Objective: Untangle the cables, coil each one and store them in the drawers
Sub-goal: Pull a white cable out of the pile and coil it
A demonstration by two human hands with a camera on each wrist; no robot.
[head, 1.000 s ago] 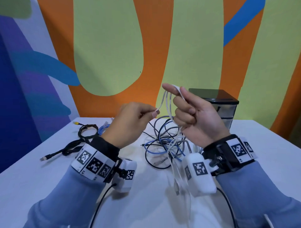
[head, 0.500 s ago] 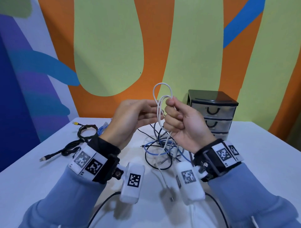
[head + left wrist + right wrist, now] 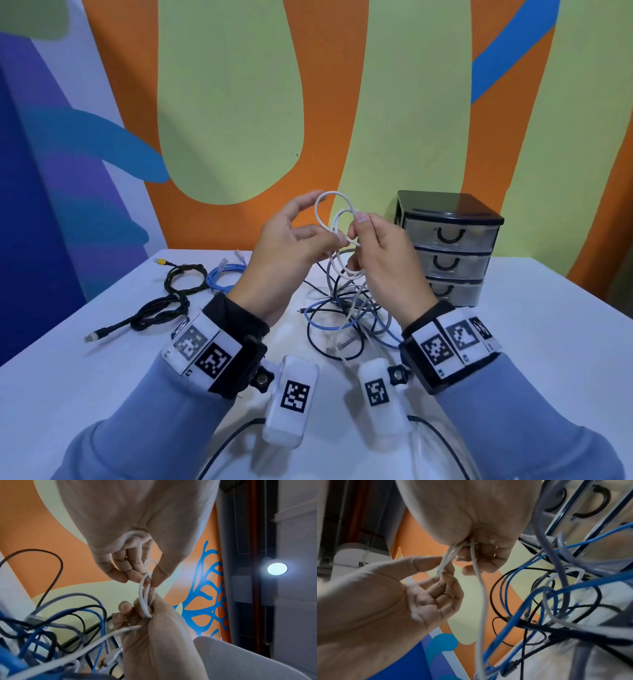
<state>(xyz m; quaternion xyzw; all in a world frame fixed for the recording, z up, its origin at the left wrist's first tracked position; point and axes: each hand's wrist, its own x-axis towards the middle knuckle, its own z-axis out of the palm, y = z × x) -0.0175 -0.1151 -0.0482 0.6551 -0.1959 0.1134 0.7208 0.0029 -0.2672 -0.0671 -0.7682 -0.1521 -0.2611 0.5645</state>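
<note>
A: White cable (image 3: 334, 219) makes two small loops in the air, up left of the drawers (image 3: 448, 246), above the pile (image 3: 346, 315). Who has it?

B: Both hands. The right hand (image 3: 383, 253) pinches the loops where they cross and its lower fingers curl round the strands. The left hand (image 3: 291, 250) meets it there, thumb and one finger closed on the cable, the other fingers loosely spread.

A: The wrist views agree?

B: Yes. The left wrist view shows the loops (image 3: 147, 595) pinched between the two hands. The right wrist view shows a strand (image 3: 481, 601) dropping from the right hand into the pile.

A: What differs from half a second ago?

B: Then there was one tall loop, and the hands sat lower and closer to the person. Now a second loop lies beside the first, and the left hand's fingers have opened out behind them. A second ago the cable was only a bend over the right forefinger, and that hand hid most of the drawers.

A: And the rest?

B: The pile lies on the table (image 3: 534, 335), left of and just in front of the drawers. Further left lie a coiled blue cable (image 3: 222, 277) and a black cable (image 3: 164, 305), unmoved.
</note>
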